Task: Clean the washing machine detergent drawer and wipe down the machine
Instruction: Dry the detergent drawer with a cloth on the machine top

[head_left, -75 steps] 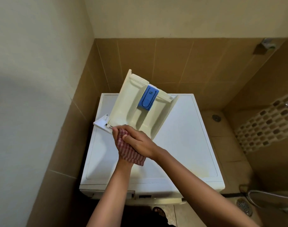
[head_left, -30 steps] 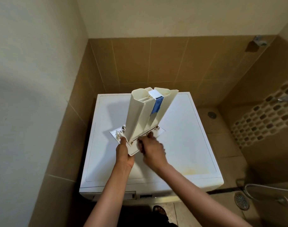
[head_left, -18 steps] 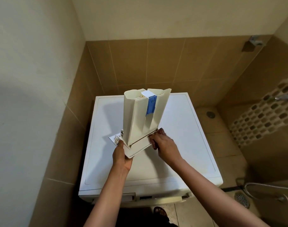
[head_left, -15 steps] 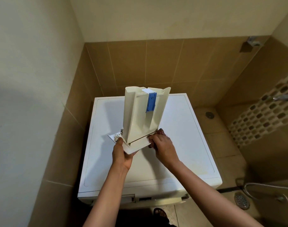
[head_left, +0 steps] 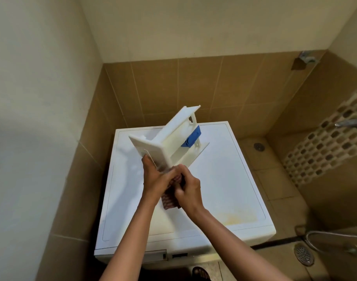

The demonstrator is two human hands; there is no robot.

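Standing in a tan-tiled corner [head_left: 194, 88], white washing machine [head_left: 224, 189] with yellowish stain [head_left: 240, 217]

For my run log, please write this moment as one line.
left hand: holds detergent drawer tilted | right hand: presses checked cloth at drawer's near end | washing machine: underneath

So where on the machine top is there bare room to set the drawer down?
The washing machine top is bare on its right half, from the drawer to the right edge, with a yellowish stain near the front right corner. The left strip is bare too. The middle is crowded: left hand, right hand, cloth.
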